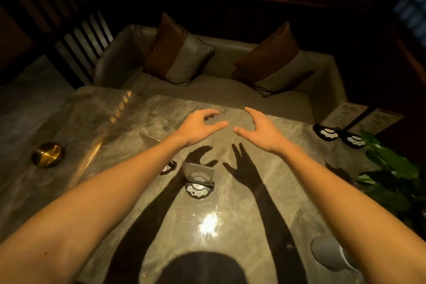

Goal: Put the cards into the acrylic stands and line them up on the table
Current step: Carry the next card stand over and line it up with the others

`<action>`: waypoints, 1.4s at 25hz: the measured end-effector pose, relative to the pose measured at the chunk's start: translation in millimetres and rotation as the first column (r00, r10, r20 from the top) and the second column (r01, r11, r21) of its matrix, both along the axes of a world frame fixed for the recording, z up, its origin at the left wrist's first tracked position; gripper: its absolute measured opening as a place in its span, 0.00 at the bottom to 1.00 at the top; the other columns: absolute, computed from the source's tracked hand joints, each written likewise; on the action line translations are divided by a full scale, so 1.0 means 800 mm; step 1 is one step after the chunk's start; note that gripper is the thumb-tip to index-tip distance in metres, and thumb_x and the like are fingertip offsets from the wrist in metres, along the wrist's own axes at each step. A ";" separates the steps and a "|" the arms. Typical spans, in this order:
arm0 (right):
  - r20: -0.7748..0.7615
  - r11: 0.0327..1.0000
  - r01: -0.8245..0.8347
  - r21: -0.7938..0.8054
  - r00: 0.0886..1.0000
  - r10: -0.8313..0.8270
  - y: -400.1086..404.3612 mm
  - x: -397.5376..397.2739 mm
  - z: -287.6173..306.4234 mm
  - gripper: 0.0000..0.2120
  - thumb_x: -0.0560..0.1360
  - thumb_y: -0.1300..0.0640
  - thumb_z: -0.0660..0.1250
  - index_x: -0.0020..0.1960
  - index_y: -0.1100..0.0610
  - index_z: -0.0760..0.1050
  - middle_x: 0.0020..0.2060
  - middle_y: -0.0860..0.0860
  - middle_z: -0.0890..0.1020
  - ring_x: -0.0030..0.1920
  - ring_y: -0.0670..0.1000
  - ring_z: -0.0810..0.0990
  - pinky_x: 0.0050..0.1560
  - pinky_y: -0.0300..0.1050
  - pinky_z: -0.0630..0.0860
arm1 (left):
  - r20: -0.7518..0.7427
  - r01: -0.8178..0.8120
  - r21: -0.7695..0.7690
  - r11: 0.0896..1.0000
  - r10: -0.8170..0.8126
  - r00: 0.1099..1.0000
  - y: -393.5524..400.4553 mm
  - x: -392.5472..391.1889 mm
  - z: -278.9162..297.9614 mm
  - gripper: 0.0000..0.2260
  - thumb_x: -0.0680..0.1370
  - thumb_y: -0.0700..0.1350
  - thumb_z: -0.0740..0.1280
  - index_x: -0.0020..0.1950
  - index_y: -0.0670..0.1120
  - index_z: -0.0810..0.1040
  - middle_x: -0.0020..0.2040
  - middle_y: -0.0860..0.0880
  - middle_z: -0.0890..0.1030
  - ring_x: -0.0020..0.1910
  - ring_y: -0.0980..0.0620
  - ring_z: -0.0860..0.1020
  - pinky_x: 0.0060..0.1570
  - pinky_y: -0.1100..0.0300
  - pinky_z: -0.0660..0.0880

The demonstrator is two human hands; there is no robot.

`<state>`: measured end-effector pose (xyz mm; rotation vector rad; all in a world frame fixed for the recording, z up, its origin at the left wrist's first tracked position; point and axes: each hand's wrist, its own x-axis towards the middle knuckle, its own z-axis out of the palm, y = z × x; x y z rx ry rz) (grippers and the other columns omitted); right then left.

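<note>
Both grips, left hand (200, 125) and right hand (260, 127), hovered spread and empty above the desk (230, 233), beyond an empty acrylic stand (199, 179).

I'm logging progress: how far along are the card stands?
Done: two carded stands sit at the table's right edge. In hand: nothing; left hand and right hand hover open. Left: the middle stand looks empty, another sits partly hidden.
</note>
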<state>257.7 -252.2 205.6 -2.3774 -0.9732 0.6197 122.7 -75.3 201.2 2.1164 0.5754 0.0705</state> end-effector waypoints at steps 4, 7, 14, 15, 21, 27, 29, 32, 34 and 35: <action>-0.137 0.998 0.000 0.055 0.991 0.008 0.014 -0.068 -0.035 0.45 0.73 0.35 0.70 0.82 0.49 0.56 0.81 0.52 0.61 0.75 0.55 0.69 0.72 0.53 0.69 | 0.010 -0.082 -0.116 0.990 0.083 0.996 0.015 -0.064 -0.043 0.30 0.72 0.63 0.73 0.69 0.49 0.77 0.66 0.50 0.80 0.64 0.53 0.77 0.67 0.51 0.73; -0.247 0.998 -0.020 0.052 0.969 0.032 0.017 -0.104 -0.059 0.46 0.71 0.37 0.73 0.82 0.48 0.56 0.80 0.50 0.62 0.72 0.54 0.72 0.65 0.47 0.72 | -0.019 -0.108 -0.202 0.973 0.106 0.994 0.019 -0.100 -0.071 0.29 0.72 0.60 0.74 0.69 0.48 0.77 0.64 0.51 0.80 0.63 0.53 0.77 0.65 0.56 0.74; -0.318 0.997 -0.075 -0.012 0.946 0.068 0.011 -0.150 -0.101 0.36 0.74 0.51 0.75 0.78 0.52 0.64 0.67 0.49 0.74 0.59 0.49 0.78 0.56 0.42 0.75 | -0.054 -0.092 -0.362 0.928 0.077 0.996 0.014 -0.150 -0.121 0.24 0.70 0.49 0.80 0.65 0.49 0.80 0.56 0.53 0.83 0.50 0.60 0.82 0.47 0.66 0.79; -0.295 0.997 -0.075 -0.013 0.953 0.068 0.010 -0.151 -0.108 0.30 0.75 0.53 0.74 0.75 0.52 0.68 0.64 0.49 0.77 0.56 0.49 0.80 0.53 0.42 0.77 | -0.055 -0.098 -0.350 0.932 0.084 0.995 0.014 -0.152 -0.128 0.22 0.71 0.45 0.79 0.64 0.48 0.80 0.55 0.51 0.84 0.49 0.59 0.83 0.45 0.66 0.79; -0.222 1.000 0.006 0.019 0.975 -0.002 0.011 -0.144 -0.139 0.02 0.79 0.59 0.68 0.51 0.55 0.78 0.43 0.51 0.84 0.44 0.51 0.82 0.40 0.43 0.74 | -0.026 -0.146 -0.231 0.962 0.144 0.989 0.021 -0.151 -0.157 0.04 0.75 0.42 0.75 0.47 0.43 0.85 0.44 0.47 0.86 0.43 0.53 0.83 0.44 0.66 0.76; -0.300 0.997 0.060 0.058 0.953 -0.040 0.013 -0.101 -0.130 0.04 0.78 0.58 0.67 0.47 0.52 0.80 0.42 0.51 0.85 0.42 0.51 0.83 0.46 0.50 0.78 | 0.019 -0.083 -0.193 0.978 0.088 0.996 0.021 -0.118 -0.130 0.02 0.76 0.43 0.74 0.46 0.46 0.87 0.41 0.54 0.86 0.38 0.65 0.80 0.42 0.71 0.74; -0.319 0.993 0.090 0.072 0.946 -0.063 0.011 -0.078 -0.111 0.05 0.79 0.61 0.66 0.51 0.60 0.81 0.44 0.56 0.86 0.40 0.49 0.82 0.44 0.46 0.77 | 0.041 -0.085 -0.212 0.974 0.096 0.995 0.021 -0.092 -0.114 0.03 0.76 0.44 0.74 0.46 0.46 0.87 0.41 0.53 0.86 0.39 0.62 0.81 0.42 0.66 0.77; -0.305 0.989 0.102 0.110 0.950 -0.064 0.006 -0.045 -0.072 0.06 0.78 0.64 0.65 0.52 0.63 0.80 0.44 0.58 0.86 0.38 0.48 0.81 0.37 0.35 0.75 | 0.050 -0.123 -0.227 0.966 0.137 0.989 0.018 -0.050 -0.089 0.02 0.76 0.45 0.75 0.46 0.48 0.86 0.40 0.51 0.87 0.42 0.51 0.85 0.40 0.55 0.82; -0.302 0.980 0.146 0.134 0.948 -0.099 0.000 -0.019 -0.045 0.06 0.78 0.66 0.64 0.53 0.62 0.78 0.43 0.55 0.85 0.38 0.48 0.82 0.33 0.31 0.74 | 0.085 -0.110 -0.214 0.971 0.130 0.988 0.012 -0.016 -0.071 0.01 0.75 0.46 0.75 0.45 0.50 0.86 0.39 0.51 0.87 0.43 0.50 0.85 0.40 0.54 0.83; -0.303 0.976 0.161 0.148 0.947 -0.110 -0.005 -0.004 -0.031 0.06 0.78 0.67 0.65 0.54 0.61 0.77 0.43 0.53 0.85 0.38 0.47 0.82 0.32 0.31 0.74 | 0.099 -0.094 -0.199 0.975 0.116 0.988 0.009 0.003 -0.062 0.01 0.75 0.46 0.75 0.45 0.50 0.86 0.40 0.51 0.87 0.42 0.51 0.85 0.40 0.55 0.83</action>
